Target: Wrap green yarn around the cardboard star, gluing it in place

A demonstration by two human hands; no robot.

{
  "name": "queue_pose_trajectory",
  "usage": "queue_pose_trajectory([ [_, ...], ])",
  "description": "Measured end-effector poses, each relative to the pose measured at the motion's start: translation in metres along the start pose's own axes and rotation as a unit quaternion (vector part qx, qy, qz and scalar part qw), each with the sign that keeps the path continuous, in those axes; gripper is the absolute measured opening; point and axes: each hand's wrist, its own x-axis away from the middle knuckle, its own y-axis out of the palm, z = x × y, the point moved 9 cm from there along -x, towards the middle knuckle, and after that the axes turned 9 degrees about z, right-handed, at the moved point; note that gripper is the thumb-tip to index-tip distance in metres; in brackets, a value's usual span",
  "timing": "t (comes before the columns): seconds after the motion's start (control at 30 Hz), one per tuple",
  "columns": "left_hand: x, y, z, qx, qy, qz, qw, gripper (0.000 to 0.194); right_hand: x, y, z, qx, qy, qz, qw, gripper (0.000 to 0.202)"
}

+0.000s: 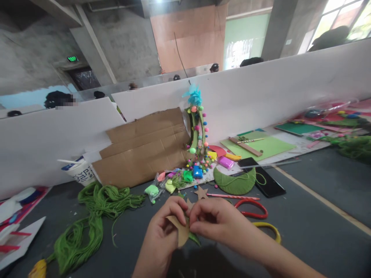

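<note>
My left hand (165,231) is closed on a small piece of brown cardboard (182,231) at the lower middle. From the right, my right hand (216,220) meets the piece's edge with thumb and forefinger pinched together; whatever lies between them is too small to make out. Just beyond my fingers lie brown cardboard stars (201,193) and a red striped pencil (232,196). A crescent wrapped in green yarn (235,181) rests farther back. Red-handled scissors (252,208) and a yellow handle (272,230) show beside my right forearm.
Green yarn (104,200) lies at left near a paper cup (79,172). Brown cardboard (145,148) leans on the white partition (275,88). A decorated green stand (197,131) rises behind clay packets (188,176). At right are a black phone (268,183) and green sheets (275,144).
</note>
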Motion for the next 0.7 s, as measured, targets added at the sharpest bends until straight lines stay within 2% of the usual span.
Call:
queue_pose_trajectory([
  [0.17,0.002,0.008,-0.014,0.095,-0.054,0.003,0.994,0.034,0.001,-0.006,-0.011,0.047,-0.039,0.051,0.997,0.009],
  [0.3,-0.001,0.01,-0.022,0.136,-0.075,0.015,0.988,0.026,0.0,-0.012,-0.014,0.131,-0.075,0.105,0.983,0.01],
  [0.37,0.0,0.011,-0.023,0.161,-0.087,0.011,0.983,0.032,0.0,-0.012,-0.014,0.175,-0.092,0.12,0.973,0.009],
  [0.47,0.003,0.015,-0.021,0.18,-0.095,-0.007,0.979,0.042,0.001,-0.011,-0.016,0.209,-0.118,0.128,0.962,0.007],
  [0.7,0.003,0.011,-0.025,0.169,-0.099,0.031,0.98,0.029,0.005,-0.011,-0.025,0.259,-0.15,0.111,0.948,0.008],
])
